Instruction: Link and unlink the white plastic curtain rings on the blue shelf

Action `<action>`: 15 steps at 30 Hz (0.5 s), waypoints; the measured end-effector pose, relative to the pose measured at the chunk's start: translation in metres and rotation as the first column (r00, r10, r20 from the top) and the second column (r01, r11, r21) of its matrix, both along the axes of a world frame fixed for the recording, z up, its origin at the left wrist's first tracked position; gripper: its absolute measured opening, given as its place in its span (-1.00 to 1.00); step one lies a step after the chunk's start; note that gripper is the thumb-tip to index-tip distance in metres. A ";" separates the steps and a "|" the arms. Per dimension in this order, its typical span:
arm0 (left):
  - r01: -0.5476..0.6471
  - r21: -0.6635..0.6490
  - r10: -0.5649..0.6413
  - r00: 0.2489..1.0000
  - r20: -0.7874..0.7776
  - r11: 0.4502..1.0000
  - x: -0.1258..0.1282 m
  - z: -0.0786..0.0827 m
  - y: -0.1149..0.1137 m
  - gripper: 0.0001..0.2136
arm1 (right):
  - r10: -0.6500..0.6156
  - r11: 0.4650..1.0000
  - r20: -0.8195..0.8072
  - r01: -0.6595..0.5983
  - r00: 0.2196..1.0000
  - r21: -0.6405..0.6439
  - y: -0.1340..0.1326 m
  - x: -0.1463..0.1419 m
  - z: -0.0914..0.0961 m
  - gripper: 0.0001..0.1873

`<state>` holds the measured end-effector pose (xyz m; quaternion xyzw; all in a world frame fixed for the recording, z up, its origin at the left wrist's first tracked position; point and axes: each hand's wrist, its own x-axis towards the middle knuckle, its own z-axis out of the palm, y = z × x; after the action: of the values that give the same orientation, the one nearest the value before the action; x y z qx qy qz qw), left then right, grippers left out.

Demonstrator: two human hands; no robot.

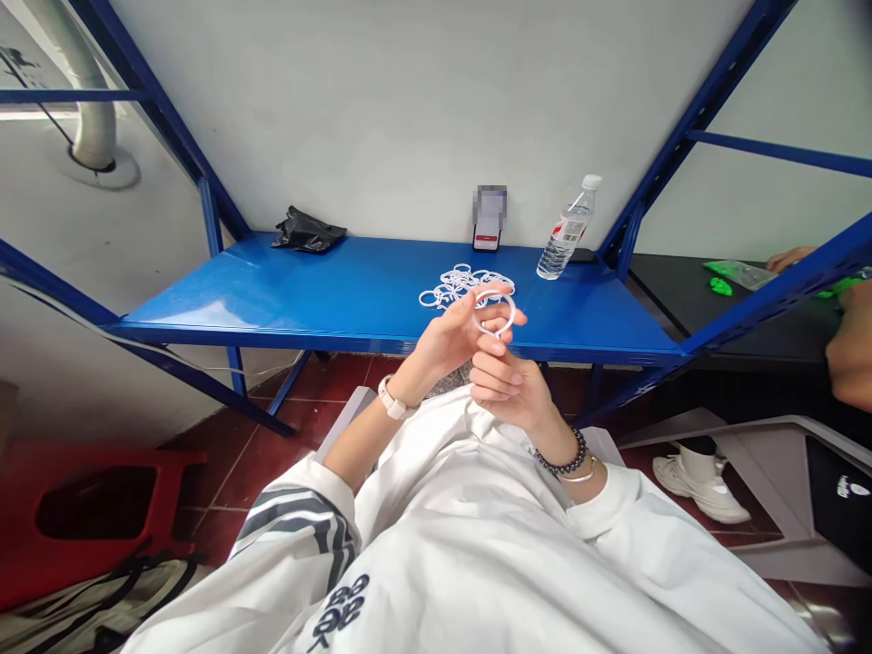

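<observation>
- Ring (511, 312) up in the hands, on the near side of the pile (465, 280) and lifted clear of it: one thin white hoop.
- Left hand (450, 338) has it. Thumb and fingertips are closed on the hoop's left rim, holding it nearly on edge.
- Right hand (510, 391) sits directly beneath, on the near side of the pile too, with its fingers curled in together. The top knuckles come right up to the hoop's lower rim. I cannot tell whether they pinch the ring or only brush it.
- Step, as I read it: a single ring is singled out and worked between the two hands, while the others lie loose and overlapping in the pile on the shelf (272, 291).
- Any next move calls for a light touch. The hoop looks thin and springy, so squeezing could bend it, and a slack pinch could let it flip away.
- The right fingers would need a sure hold on the free rim before the left ones ease off.
- Around the pile: bottle (567, 229) to its right, phone (489, 221) behind it against the wall, and bag (308, 232) well to its left.
- Well right of the pile, a co-worker's hand (788, 259) rests by green pieces (722, 285) on a dark table.
</observation>
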<state>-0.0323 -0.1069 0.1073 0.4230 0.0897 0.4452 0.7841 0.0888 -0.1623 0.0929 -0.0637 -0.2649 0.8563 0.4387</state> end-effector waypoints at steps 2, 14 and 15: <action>0.024 0.044 -0.024 1.000 0.002 0.999 0.000 0.017 0.002 -0.63 | -0.006 1.000 0.038 0.005 0.999 0.031 0.000 0.004 0.014 -0.69; -0.012 0.341 0.060 0.990 -0.130 0.940 -0.027 0.033 -0.005 -0.60 | 0.076 0.996 0.154 -0.080 0.985 0.024 -0.008 0.011 0.031 -0.60; -0.020 0.385 0.084 0.985 -0.148 0.923 -0.029 0.034 -0.005 -0.59 | 0.068 0.997 0.163 -0.071 0.984 0.016 -0.008 0.011 0.031 -0.59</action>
<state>-0.0613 -0.1121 0.1412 0.5997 0.0759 0.4390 0.6647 0.0998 -0.1699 0.1236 -0.1190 -0.3112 0.8601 0.3863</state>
